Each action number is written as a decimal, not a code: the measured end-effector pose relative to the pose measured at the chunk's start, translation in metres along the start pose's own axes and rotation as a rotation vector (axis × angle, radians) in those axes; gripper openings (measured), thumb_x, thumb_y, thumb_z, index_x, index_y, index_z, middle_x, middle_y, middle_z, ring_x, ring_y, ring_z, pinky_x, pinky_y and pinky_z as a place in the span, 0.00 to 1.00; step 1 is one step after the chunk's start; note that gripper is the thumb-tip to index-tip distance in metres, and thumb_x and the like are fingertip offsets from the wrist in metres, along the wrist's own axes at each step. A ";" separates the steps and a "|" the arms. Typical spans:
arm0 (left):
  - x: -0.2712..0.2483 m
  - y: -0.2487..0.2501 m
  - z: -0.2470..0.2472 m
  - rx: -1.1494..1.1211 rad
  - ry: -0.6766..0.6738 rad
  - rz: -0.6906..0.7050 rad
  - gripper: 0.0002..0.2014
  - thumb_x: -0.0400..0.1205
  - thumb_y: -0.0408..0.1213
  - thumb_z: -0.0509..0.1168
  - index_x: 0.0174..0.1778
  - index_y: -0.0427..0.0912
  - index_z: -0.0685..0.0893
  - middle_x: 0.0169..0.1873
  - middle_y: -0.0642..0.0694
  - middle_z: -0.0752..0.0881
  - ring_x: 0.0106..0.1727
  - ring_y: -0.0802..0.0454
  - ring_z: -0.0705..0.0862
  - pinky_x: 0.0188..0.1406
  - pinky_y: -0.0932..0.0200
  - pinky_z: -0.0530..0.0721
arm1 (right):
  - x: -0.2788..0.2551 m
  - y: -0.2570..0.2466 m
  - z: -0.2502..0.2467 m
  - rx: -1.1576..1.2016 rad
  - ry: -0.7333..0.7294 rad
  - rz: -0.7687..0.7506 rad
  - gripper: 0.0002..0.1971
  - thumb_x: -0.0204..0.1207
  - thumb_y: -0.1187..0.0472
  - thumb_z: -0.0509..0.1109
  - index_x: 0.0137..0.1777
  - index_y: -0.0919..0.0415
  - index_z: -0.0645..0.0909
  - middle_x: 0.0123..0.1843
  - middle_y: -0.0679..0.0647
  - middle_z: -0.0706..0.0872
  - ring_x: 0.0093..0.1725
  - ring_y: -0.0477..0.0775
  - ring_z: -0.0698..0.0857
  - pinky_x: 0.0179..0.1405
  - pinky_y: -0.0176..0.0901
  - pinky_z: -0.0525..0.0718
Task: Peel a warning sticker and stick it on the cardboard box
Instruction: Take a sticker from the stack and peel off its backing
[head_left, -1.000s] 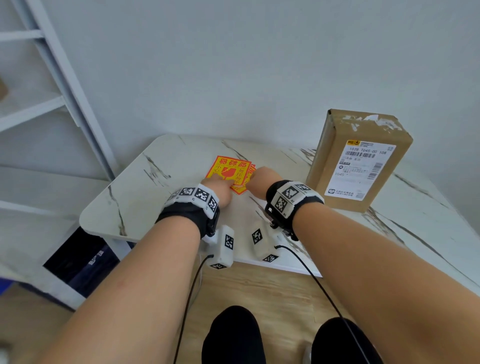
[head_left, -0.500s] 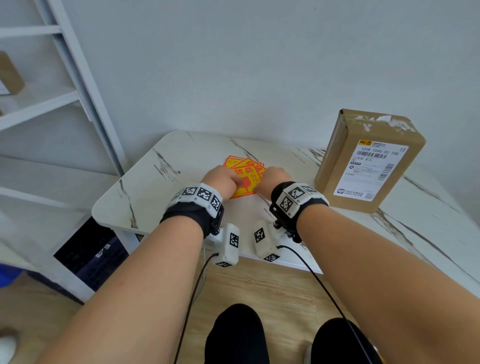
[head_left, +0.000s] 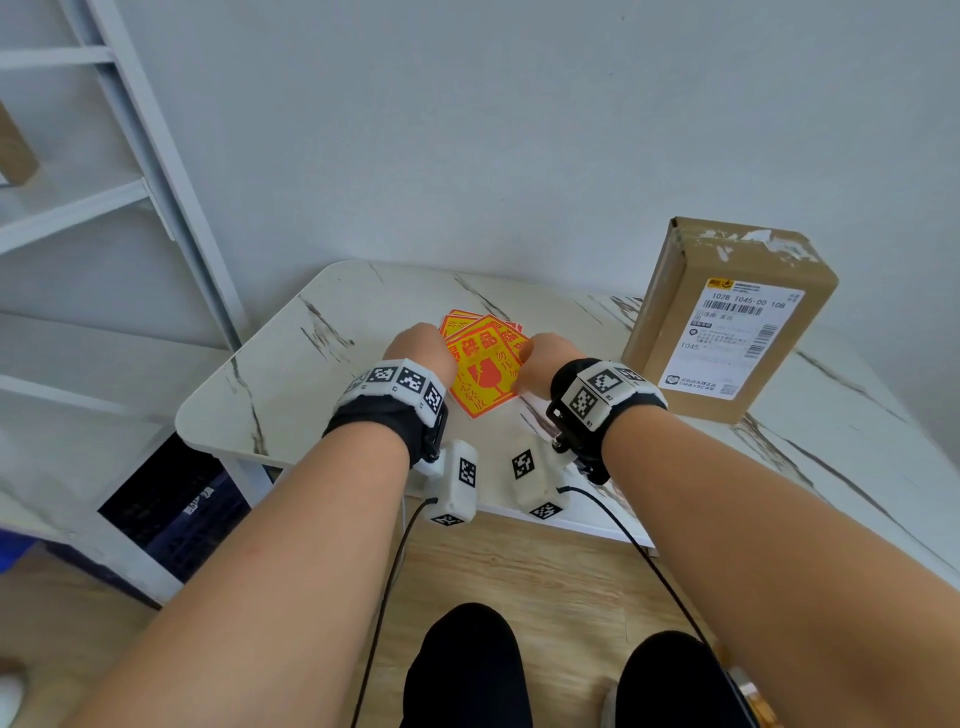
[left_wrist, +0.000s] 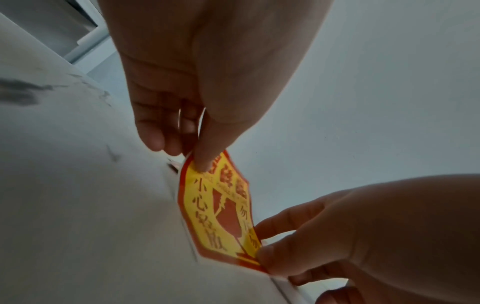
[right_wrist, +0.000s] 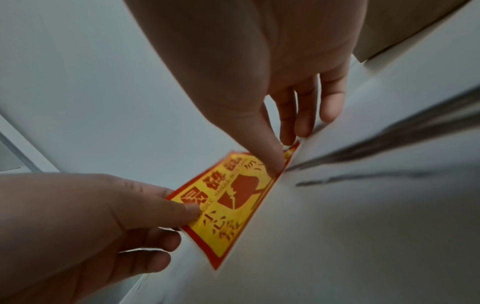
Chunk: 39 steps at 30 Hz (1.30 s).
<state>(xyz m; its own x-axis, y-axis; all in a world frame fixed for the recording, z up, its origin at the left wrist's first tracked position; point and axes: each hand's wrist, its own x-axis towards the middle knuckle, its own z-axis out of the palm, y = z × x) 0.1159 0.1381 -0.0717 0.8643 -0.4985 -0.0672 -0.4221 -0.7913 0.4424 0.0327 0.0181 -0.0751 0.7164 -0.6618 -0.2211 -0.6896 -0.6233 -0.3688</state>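
Note:
A yellow and red warning sticker (head_left: 485, 371) is lifted off the white marble table (head_left: 291, 374), held between both hands. My left hand (head_left: 423, 348) pinches its left corner with thumb and fingers (left_wrist: 205, 158). My right hand (head_left: 545, 358) pinches the opposite corner (right_wrist: 279, 162). More stickers (head_left: 457, 322) of the same kind lie in a small stack on the table behind the held one. The cardboard box (head_left: 727, 317) stands upright at the right, a white shipping label on its front face, well apart from both hands.
A white shelf frame (head_left: 156, 156) stands at the left beyond the table. A dark crate (head_left: 171, 504) sits on the floor below the table's left corner. The wall rises close behind the table. My knees (head_left: 467, 670) are under the near edge.
Both hands have raised one sticker off the stack and drawn it toward me. It now shows in full between the hands. The head view has also shifted slightly.

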 end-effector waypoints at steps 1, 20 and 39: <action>-0.002 0.001 -0.001 -0.032 0.009 -0.003 0.10 0.80 0.33 0.64 0.50 0.35 0.89 0.51 0.36 0.89 0.46 0.40 0.84 0.40 0.57 0.74 | -0.001 0.002 0.001 0.000 0.010 -0.003 0.12 0.70 0.61 0.73 0.53 0.61 0.85 0.52 0.59 0.88 0.50 0.61 0.87 0.45 0.46 0.86; -0.066 0.018 -0.016 -0.732 -0.102 -0.101 0.05 0.80 0.25 0.67 0.49 0.35 0.79 0.30 0.38 0.83 0.21 0.53 0.85 0.34 0.57 0.88 | -0.081 0.062 -0.035 0.227 0.222 -0.074 0.09 0.76 0.62 0.73 0.54 0.62 0.89 0.52 0.59 0.92 0.52 0.58 0.90 0.54 0.49 0.88; -0.138 0.047 0.037 -0.995 -0.331 -0.074 0.16 0.81 0.22 0.65 0.64 0.20 0.80 0.33 0.37 0.82 0.31 0.47 0.81 0.21 0.67 0.87 | -0.142 0.117 0.002 0.305 0.302 -0.195 0.11 0.76 0.64 0.68 0.55 0.57 0.89 0.57 0.54 0.90 0.56 0.54 0.87 0.52 0.43 0.84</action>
<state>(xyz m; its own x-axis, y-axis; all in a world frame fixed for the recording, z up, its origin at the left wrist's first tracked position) -0.0335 0.1570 -0.0751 0.6975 -0.6515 -0.2985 0.1737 -0.2504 0.9524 -0.1493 0.0399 -0.0886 0.7351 -0.6645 0.1343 -0.4507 -0.6269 -0.6355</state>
